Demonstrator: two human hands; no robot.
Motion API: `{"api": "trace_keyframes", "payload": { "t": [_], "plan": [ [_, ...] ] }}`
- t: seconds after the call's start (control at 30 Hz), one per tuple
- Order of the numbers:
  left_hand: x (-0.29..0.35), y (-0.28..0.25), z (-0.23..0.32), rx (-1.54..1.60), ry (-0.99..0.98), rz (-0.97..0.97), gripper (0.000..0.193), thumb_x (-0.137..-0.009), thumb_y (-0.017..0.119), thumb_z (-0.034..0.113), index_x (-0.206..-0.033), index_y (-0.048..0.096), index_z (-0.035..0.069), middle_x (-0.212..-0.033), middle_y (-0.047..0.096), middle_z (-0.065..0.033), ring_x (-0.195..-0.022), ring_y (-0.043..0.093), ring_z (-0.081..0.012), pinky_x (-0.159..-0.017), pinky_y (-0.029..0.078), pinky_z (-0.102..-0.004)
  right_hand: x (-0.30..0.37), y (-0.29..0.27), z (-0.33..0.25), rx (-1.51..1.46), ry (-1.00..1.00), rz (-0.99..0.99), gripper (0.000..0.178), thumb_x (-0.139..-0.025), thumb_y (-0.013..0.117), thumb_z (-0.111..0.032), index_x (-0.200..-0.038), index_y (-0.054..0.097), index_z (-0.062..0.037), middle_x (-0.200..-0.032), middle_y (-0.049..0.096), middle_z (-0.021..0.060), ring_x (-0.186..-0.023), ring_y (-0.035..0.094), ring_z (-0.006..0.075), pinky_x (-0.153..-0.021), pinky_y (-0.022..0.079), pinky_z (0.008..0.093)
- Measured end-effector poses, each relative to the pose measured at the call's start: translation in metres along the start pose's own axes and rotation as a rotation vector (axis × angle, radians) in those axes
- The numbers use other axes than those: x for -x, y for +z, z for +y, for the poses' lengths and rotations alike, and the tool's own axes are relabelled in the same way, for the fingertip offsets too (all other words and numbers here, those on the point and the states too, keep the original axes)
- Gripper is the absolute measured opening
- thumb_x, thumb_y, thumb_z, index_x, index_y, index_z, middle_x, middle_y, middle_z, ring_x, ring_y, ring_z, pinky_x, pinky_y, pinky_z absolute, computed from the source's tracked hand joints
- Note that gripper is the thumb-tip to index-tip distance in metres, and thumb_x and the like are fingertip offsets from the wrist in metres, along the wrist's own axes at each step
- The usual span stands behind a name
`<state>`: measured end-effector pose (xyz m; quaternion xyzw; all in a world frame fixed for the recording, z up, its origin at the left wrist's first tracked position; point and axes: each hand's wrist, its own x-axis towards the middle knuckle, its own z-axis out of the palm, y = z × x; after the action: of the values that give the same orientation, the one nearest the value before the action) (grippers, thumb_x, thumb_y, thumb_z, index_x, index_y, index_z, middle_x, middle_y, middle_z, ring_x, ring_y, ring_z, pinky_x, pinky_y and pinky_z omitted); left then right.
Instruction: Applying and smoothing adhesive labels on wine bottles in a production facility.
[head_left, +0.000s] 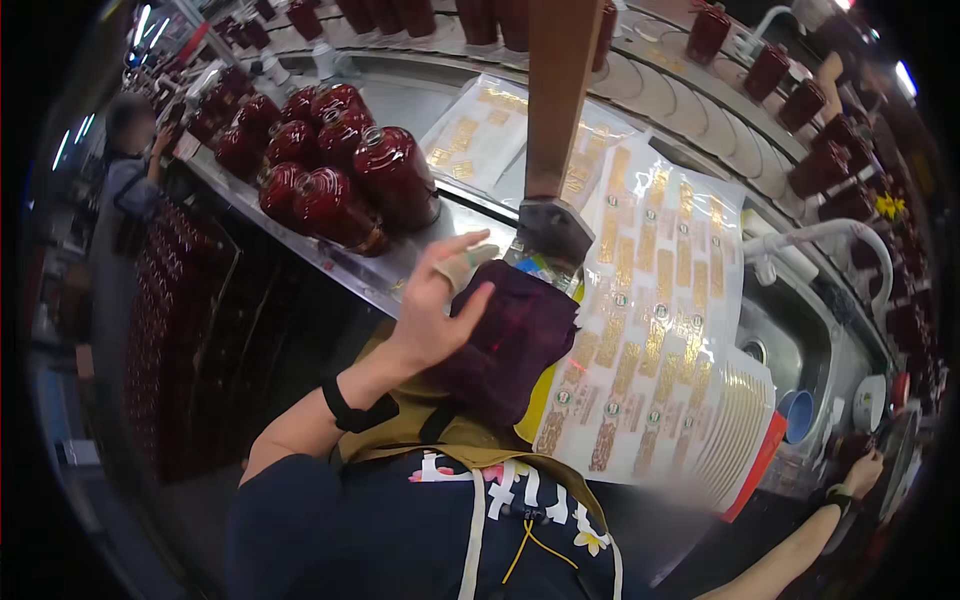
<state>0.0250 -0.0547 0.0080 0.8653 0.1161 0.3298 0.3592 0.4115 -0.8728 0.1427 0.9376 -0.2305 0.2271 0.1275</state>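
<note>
Fingers apart, my left hand (pixel 437 310) is beside a dark maroon bundle (pixel 515 340) that looks like cloth; its thumb overlaps the bundle's near side. One finger wears a pale beige cover, and a black band circles the wrist. The bundle rests against my tan apron (pixel 400 430); what it may cover is hidden. At the far lower right, my right hand (pixel 862 474) reaches out with bent fingers, close to dark objects at the bench edge. Whether it holds one of them I cannot make out. Sheets of gold and white labels (pixel 640 330) lie to the right of the bundle.
Several dark red glass bottles (pixel 345 210) stand on the metal bench at left. A brown post (pixel 553 100) rises ahead. At right are a sink (pixel 800 335), a white tap (pixel 830 232) and a blue cup (pixel 796 412). A curved conveyor (pixel 680 100) carries bottles; a person (pixel 130 180) stands far left.
</note>
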Motion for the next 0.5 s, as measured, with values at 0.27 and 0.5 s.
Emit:
{"api": "trace_keyframes", "payload": {
  "t": [0.27,0.5],
  "plan": [
    [-0.069,-0.035,-0.074,-0.606,0.03,0.378,0.087,-0.078,0.087,0.021,-0.146,0.042,-0.006,-0.147,0.046,-0.0279,-0.137,0.044,-0.0451,-0.116,0.034,-0.0523,-0.036,0.038,0.004,-0.073,0.1,-0.111,0.056,-0.095,0.064,-0.037,-0.144,0.052,-0.0105,-0.137,0.06,0.0307,-0.129,0.057,0.0468,-0.11,0.045,0.0525],
    [-0.063,-0.005,-0.073,-0.291,0.158,0.363,0.078,-0.068,0.091,0.018,-0.136,0.055,0.004,-0.135,0.056,-0.0178,-0.135,0.047,-0.0432,-0.116,0.036,-0.0517,0.042,0.001,-0.057,-0.269,-0.414,0.275,0.048,-0.098,0.063,-0.011,-0.143,0.053,0.002,-0.138,0.059,0.0259,-0.128,0.057,0.0436,-0.109,0.043,0.0467]
  ]
}}
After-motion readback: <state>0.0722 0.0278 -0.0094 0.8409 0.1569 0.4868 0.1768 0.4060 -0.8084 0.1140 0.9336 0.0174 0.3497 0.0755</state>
